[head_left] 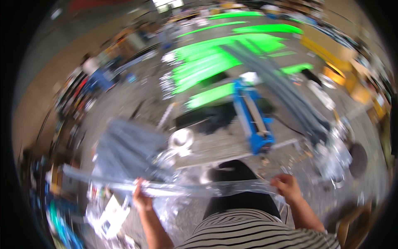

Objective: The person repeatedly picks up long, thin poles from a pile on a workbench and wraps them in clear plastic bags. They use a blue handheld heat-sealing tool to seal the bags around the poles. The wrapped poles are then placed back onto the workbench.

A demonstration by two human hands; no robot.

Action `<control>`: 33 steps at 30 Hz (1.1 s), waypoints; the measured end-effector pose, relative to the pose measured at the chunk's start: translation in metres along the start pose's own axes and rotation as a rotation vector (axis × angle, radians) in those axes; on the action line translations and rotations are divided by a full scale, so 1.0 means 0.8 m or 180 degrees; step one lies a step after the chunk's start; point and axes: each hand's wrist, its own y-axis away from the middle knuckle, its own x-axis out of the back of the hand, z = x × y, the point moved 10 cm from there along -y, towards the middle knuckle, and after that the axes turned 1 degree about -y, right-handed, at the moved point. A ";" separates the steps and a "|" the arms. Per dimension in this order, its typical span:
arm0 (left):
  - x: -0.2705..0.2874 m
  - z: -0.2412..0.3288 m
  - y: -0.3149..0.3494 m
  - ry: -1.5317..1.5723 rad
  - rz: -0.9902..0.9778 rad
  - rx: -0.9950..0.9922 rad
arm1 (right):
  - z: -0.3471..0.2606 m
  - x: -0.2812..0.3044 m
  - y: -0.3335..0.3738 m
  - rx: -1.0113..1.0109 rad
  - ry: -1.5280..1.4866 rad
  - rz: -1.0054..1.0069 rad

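A long clear plastic sleeve (pixel 186 189) stretches sideways in front of my waist. Its left part runs on past my hand and looks greyer, but blur hides whether something lies inside. My left hand (pixel 143 198) is closed round the sleeve left of its middle. At the sleeve's right end, the fingers of my right hand (pixel 286 186) pinch the plastic. Just beyond my left hand lies a bundle of long grey strips (pixel 126 147). A white roll (pixel 181 139) sits to the right of that bundle.
A blue tool or fixture (pixel 253 118) stands on the worktable (pixel 226 152). Bright green strips (pixel 207 68) lie farther back, with long grey strips (pixel 277 83) slanting to the right. Crumpled clear plastic (pixel 333 159) hangs at the right edge. Clutter and white scraps (pixel 112 218) lie at the lower left.
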 end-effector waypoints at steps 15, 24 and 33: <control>-0.018 -0.002 0.003 0.0597 0.0131 -0.0186 | -0.022 0.014 -0.006 0.1169 0.0668 0.0843; -0.016 0.000 0.005 0.0592 0.0067 -0.0204 | -0.007 0.015 -0.012 0.1122 0.0571 0.0843; -0.015 -0.001 0.009 0.0579 0.0136 -0.0195 | 0.023 0.014 -0.022 0.0187 0.0665 0.0408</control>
